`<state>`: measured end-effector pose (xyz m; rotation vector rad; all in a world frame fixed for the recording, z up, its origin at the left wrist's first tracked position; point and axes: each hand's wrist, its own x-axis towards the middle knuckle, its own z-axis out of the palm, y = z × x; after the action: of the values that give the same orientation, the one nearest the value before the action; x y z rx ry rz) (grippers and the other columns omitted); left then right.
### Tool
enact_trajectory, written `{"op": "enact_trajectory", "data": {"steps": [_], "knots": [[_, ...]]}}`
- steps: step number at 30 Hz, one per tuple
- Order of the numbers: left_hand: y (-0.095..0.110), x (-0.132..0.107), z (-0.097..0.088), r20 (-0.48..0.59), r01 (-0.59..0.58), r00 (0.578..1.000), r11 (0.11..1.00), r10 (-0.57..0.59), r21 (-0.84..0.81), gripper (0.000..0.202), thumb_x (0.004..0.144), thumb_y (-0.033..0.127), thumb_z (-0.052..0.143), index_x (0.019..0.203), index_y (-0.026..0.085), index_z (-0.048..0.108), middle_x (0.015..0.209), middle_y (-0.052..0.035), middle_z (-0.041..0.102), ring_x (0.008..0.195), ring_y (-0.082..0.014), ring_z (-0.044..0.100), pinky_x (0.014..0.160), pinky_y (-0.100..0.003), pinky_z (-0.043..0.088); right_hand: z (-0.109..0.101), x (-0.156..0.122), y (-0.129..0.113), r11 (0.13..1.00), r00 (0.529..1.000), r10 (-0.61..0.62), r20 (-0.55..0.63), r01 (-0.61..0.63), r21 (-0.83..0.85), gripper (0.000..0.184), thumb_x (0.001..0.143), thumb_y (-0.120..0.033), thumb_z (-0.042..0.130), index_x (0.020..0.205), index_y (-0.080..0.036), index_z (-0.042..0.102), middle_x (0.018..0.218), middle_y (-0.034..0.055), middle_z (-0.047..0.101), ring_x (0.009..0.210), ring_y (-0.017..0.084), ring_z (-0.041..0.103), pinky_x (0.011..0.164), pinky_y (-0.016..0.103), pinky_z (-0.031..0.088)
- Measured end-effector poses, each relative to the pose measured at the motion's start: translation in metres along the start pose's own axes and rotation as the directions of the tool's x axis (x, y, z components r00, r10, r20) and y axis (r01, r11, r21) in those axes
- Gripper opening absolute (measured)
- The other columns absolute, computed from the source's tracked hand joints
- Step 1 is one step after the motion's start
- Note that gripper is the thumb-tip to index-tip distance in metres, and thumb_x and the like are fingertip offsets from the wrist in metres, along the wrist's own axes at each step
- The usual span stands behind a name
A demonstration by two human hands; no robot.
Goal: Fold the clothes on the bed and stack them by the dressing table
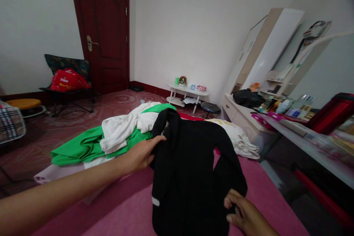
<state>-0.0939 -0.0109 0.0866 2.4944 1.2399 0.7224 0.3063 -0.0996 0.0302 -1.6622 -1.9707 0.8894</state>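
Observation:
A black long-sleeved top [193, 169] lies spread out on a pink-covered surface [121, 206]. Its left sleeve is folded in over the body, with a small white patch near the lower end; the right sleeve bends out to the side. My left hand [142, 155] is closed on the left edge near the shoulder, thumb on top of the fabric. At the lower right, my right hand [245, 214] has its fingers curled in on the end of the right sleeve; the fingertips are partly hidden.
Behind the top lie a green garment [83, 145], a white garment [121, 127] and a cream garment [240, 140]. A dressing table [246, 118] with bottles and a black bag [247, 97] stands at right. Farther back are a low white table [188, 90], a round stool [210, 108] and a folding chair [66, 62].

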Motion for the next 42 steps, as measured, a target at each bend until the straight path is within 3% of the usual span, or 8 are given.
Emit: {"op": "enact_trajectory", "data": {"steps": [3,9,18,23,25,30,33,42], "knots": [[0.006,0.034,-0.068,-0.164,-0.083,0.98,0.98,0.113,0.179,0.054,0.072,0.011,0.049,0.125,0.023,0.049,0.106,-0.0044,0.061,0.09,-0.0204,0.059,0.082,-0.031,0.045,-0.002,0.003,-0.003,1.0,0.999,-0.019,0.025,0.019,0.017,0.013,0.06,-0.016,0.052,0.072,-0.021,0.049,0.078,0.0,0.047,0.075,0.016,0.048,0.066,0.024,0.038],[-0.042,0.094,-0.146,-0.479,0.325,0.873,0.844,-0.094,0.426,0.041,0.08,0.017,0.048,0.119,0.019,0.061,0.106,-0.0117,0.057,0.098,-0.0288,0.055,0.087,-0.042,0.044,0.002,-0.001,-0.005,0.998,1.0,0.01,0.019,-0.009,-0.066,0.014,0.061,-0.015,0.05,0.072,-0.022,0.047,0.078,-0.0009,0.048,0.07,0.015,0.047,0.062,0.024,0.036],[-0.027,0.068,-0.062,-0.029,-0.136,0.983,0.817,0.183,0.56,0.045,0.082,0.004,0.044,0.12,0.021,0.062,0.147,-0.0109,0.035,0.135,-0.0297,0.031,0.109,-0.048,0.029,-0.08,0.026,-0.005,0.949,0.977,0.2,-0.072,-0.175,0.262,0.02,0.063,-0.037,0.058,0.07,-0.022,0.047,0.055,-0.0032,0.05,0.051,0.016,0.054,0.049,0.027,0.042],[0.005,0.019,-0.014,0.361,-0.521,0.836,0.805,0.414,0.283,0.084,0.067,-0.009,0.044,0.143,0.027,0.037,0.153,-0.0096,0.027,0.139,-0.0268,0.029,0.11,-0.045,0.029,-0.106,0.064,-0.035,0.945,0.67,-0.011,-0.742,0.25,0.212,0.074,0.07,-0.039,0.064,0.137,-0.03,0.034,0.151,0.0061,0.029,0.135,0.027,0.036,0.096,0.038,0.046],[0.009,0.002,-0.002,0.422,-0.558,0.795,0.798,0.436,0.227,0.1,0.06,-0.011,0.046,0.148,0.032,0.024,0.158,-0.0065,0.014,0.143,-0.0295,0.017,0.111,-0.047,0.028,-0.085,0.065,-0.04,0.955,0.703,-0.141,-0.697,0.282,0.091,0.08,0.075,-0.035,0.062,0.144,-0.035,0.022,0.159,0.001,0.004,0.143,0.025,0.018,0.105,0.042,0.039],[0.013,-0.013,0.005,0.403,-0.558,0.785,0.819,0.47,0.131,0.081,0.07,-0.007,0.051,0.138,0.038,0.043,0.156,0.0011,0.022,0.144,-0.0315,0.011,0.115,-0.054,0.017,-0.02,0.034,-0.025,0.96,0.956,-0.263,-0.133,0.245,-0.133,0.048,0.076,-0.014,0.052,0.121,-0.027,0.062,0.143,0.006,0.045,0.134,0.025,0.038,0.111,0.046,0.03],[0.012,-0.01,0.004,0.392,-0.57,0.774,0.816,0.498,0.089,0.064,0.079,-0.002,0.052,0.13,0.036,0.052,0.152,0.0002,0.032,0.142,-0.0262,0.022,0.117,-0.05,0.013,0.003,0.012,-0.019,0.966,0.969,-0.208,0.133,0.225,-0.127,0.063,0.071,-0.005,0.048,0.126,-0.033,0.058,0.15,0.0003,0.036,0.138,0.022,0.033,0.113,0.045,0.025],[0.011,0.009,0.012,0.325,-0.667,0.738,0.71,0.591,0.225,0.026,0.091,0.018,0.049,0.114,0.023,0.062,0.11,-0.0062,0.067,0.116,-0.0229,0.055,0.115,-0.047,0.017,0.025,0.008,-0.03,0.945,0.952,-0.306,-0.002,0.303,-0.125,0.028,0.084,-0.018,0.045,0.092,-0.026,0.07,0.132,0.0048,0.058,0.133,0.027,0.04,0.107,0.051,0.034]]}}
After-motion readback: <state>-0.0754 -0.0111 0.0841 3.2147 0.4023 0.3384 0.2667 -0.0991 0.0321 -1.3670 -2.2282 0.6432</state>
